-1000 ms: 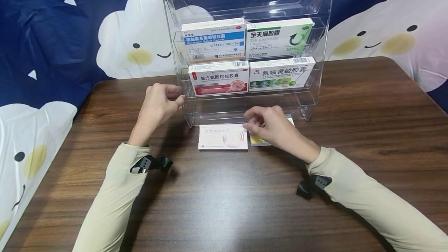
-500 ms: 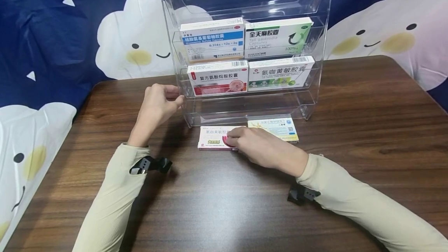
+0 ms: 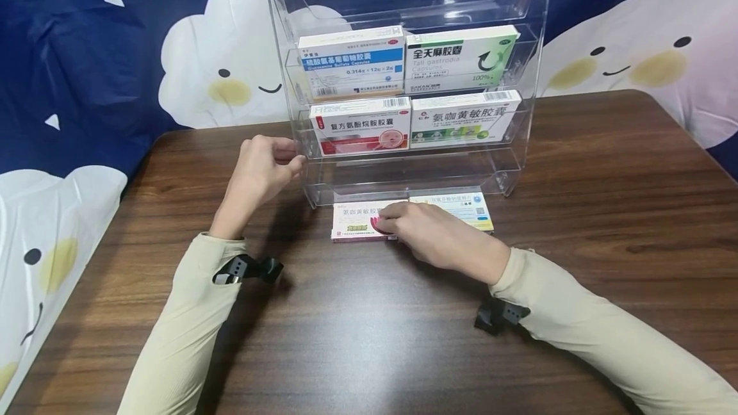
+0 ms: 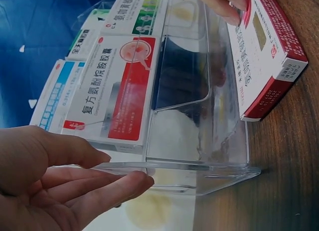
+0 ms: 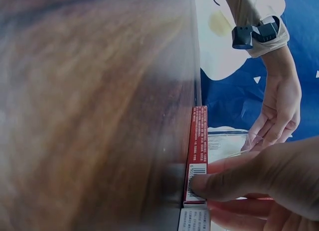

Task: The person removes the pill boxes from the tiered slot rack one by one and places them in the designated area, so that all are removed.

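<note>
In the head view my left hand (image 3: 259, 168) is at the left side of a clear acrylic display rack (image 3: 415, 175). The left wrist view shows its thumb and fingers pinching the rack's side panel (image 4: 199, 166). My right hand (image 3: 435, 235) holds a white and red medicine box (image 3: 353, 223) lying just before the rack's base. Its thumb presses the box's red barcode side (image 5: 198, 141), with the other fingers over the top face. To the right a white and yellow medicine box (image 3: 475, 207) lies flat, partly hidden behind that hand.
Upright in the rack stand a blue and white box (image 3: 352, 69), a green and white box (image 3: 455, 63), a red and white box (image 3: 360, 130) and a white box with green pictures (image 3: 461, 122). A patterned blue cloth (image 3: 69, 82) hangs behind the wooden table (image 3: 346, 325).
My right hand came down from above the boxes and took hold of the white and red box, which has shifted slightly right and toward the rack. My left hand stays on the rack.
</note>
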A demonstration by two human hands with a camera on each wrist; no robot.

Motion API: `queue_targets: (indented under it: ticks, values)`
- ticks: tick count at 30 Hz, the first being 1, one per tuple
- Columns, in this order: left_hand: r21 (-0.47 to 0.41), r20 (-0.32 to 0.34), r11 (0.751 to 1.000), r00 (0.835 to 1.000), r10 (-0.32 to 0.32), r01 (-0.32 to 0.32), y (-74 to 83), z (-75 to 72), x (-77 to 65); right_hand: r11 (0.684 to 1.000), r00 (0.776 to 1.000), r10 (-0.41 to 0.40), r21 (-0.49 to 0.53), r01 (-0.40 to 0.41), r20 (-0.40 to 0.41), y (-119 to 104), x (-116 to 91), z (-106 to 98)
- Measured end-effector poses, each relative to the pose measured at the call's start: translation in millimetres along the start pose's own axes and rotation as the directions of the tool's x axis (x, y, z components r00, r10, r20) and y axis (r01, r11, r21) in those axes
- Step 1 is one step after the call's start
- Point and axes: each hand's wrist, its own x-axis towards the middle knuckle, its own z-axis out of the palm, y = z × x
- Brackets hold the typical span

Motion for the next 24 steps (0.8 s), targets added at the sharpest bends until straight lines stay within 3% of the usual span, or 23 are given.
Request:
queue_targets:
  ticks: [24]
  values:
    - [-0.016, -0.001, 1.0, 1.0, 0.022, -0.022, -2.9, 1.8, 0.2, 0.998, 0.999, 0.043, 0.035, -0.044, 0.013, 1.6, 0.1, -0.9]
